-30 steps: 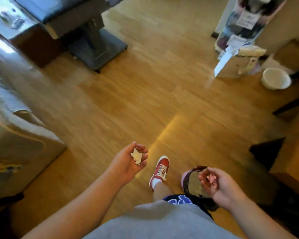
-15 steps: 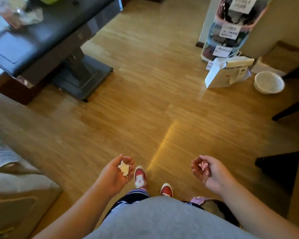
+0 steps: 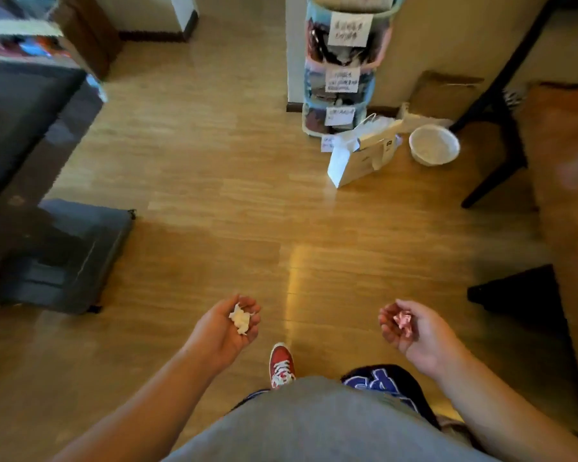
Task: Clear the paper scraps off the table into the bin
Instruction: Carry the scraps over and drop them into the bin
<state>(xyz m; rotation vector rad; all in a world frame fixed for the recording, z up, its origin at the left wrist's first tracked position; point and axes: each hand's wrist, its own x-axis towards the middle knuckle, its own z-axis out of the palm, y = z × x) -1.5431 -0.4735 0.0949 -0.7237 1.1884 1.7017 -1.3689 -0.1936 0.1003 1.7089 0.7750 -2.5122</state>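
Above the floor, left hand (image 3: 229, 323) cups white scraps (image 3: 240, 319); right hand (image 3: 411, 330) pink.

Under your feet the floor (image 3: 214, 181) is wood-look plank, smooth and glossy enough to carry a bright streak of glare at centre frame. In your left hand (image 3: 227, 325) sits crumpled off-white paper (image 3: 240, 319), matt and creased; your right hand (image 3: 414, 331) cups a pink scrap (image 3: 402, 320), also crumpled, with a slight sheen. At upper right, the white paper bag (image 3: 351, 161) looks smooth and stiff, and the pale round bin (image 3: 434, 145) beside it reads as matt. Your shirt (image 3: 314, 425) is soft grey cloth, your shoe (image 3: 282, 363) red canvas with white laces.
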